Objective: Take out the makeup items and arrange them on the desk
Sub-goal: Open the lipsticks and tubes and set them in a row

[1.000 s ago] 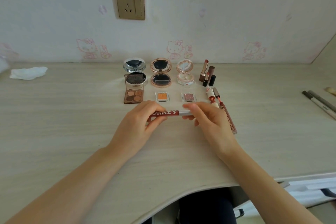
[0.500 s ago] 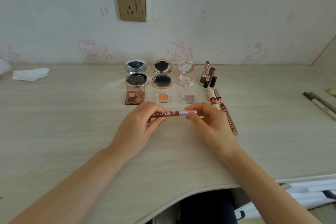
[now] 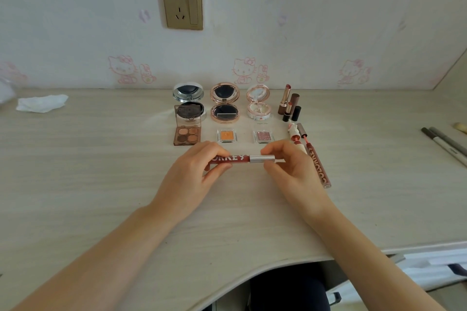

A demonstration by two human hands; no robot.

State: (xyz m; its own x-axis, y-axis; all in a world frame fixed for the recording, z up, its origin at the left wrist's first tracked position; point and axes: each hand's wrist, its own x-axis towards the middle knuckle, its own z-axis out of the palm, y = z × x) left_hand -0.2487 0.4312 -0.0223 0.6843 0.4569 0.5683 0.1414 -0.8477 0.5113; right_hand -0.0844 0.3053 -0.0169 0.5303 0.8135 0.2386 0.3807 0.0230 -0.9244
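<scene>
A lip gloss tube (image 3: 233, 159) was pinched by left hand (image 3: 193, 175) and right hand (image 3: 290, 169) near the desk's (image 3: 101, 171) middle, probably so its cap could be pulled.

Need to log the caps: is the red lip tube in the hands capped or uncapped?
Capped, apparently: the silver cap sits flush against the red lip tube, no wand showing. Both hands pinch it.

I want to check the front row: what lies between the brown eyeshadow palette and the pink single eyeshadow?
Head view: only the orange single eyeshadow, apart from the palette and the pink one.
</scene>
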